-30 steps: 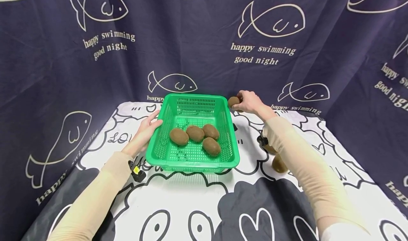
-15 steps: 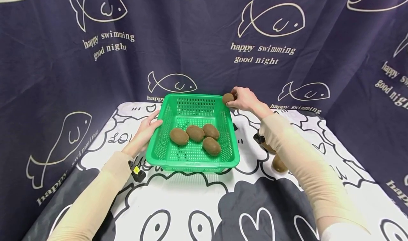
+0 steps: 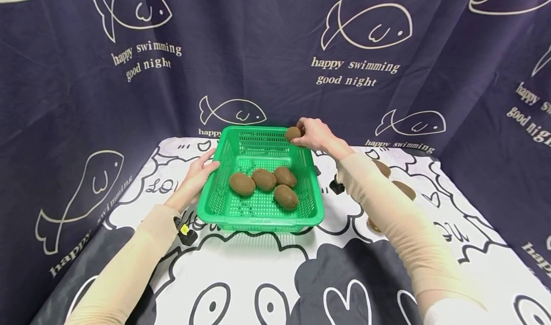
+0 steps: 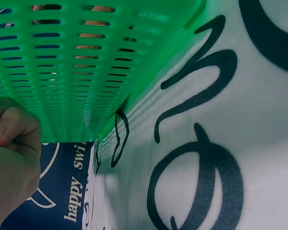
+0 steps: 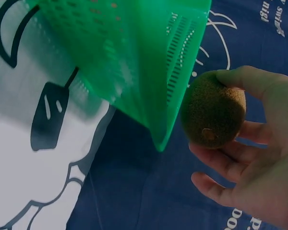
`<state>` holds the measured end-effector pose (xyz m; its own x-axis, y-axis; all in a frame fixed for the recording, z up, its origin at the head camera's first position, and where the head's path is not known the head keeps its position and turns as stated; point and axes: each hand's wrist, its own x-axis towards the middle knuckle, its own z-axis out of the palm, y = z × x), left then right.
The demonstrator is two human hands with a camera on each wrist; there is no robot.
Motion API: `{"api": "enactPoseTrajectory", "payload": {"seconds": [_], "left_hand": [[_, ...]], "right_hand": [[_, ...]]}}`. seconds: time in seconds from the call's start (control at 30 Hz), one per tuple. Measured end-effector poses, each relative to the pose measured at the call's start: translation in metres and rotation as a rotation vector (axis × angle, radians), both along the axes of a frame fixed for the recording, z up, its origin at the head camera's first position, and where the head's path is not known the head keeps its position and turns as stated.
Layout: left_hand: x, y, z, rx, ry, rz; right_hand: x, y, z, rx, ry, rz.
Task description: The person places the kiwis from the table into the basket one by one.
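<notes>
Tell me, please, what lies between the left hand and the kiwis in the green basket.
The head view shows the green basket's left wall between the left hand and those kiwis.

Visible: eight kiwis (image 3: 264, 180), one green basket (image 3: 260, 221), two hands (image 3: 196, 176).

Head view looks forward and down at green basket (image 3: 260, 221); wrist views sit close, either side, facing curtain (image 3: 275, 57). Basket shared by all three.
</notes>
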<state>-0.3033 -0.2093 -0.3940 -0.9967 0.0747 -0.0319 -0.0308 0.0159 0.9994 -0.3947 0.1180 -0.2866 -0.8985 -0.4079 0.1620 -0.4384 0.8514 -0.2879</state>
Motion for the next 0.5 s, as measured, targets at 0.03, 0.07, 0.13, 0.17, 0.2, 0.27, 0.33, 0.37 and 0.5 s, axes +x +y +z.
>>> {"api": "enactPoseTrajectory", "payload": {"seconds": [0.03,0.07,0.13,0.17,0.2,0.27,0.33,0.37,0.5], "left_hand": [[0.0,0.0,0.0,-0.002,0.002,0.0],[0.0,0.0,0.0,-0.007,0.002,-0.002],[0.0,0.0,0.001,-0.019,0.001,-0.002],[0.0,0.0,0.001,-0.022,0.0,-0.002],[0.0,0.0,0.001,-0.026,-0.002,-0.001],[0.0,0.0,0.001,-0.028,-0.007,-0.002],[0.0,0.0,0.002,-0.031,-0.012,-0.002],[-0.001,0.0,0.001,-0.033,-0.013,-0.003],[-0.001,-0.001,0.001,-0.041,-0.016,0.001]], "right_hand": [[0.0,-0.002,-0.001,0.001,0.002,0.004],[0.0,-0.005,-0.001,0.0,0.002,0.007],[0.0,-0.009,-0.003,0.001,0.002,0.018],[0.001,-0.011,-0.003,0.001,0.003,0.024],[0.001,-0.013,-0.004,0.001,0.003,0.03],[0.001,-0.017,-0.005,0.0,0.002,0.039],[0.001,-0.021,-0.006,0.008,0.003,0.049],[0.002,-0.023,-0.006,0.012,0.002,0.053],[0.003,-0.03,-0.008,0.03,-0.008,0.066]]}}
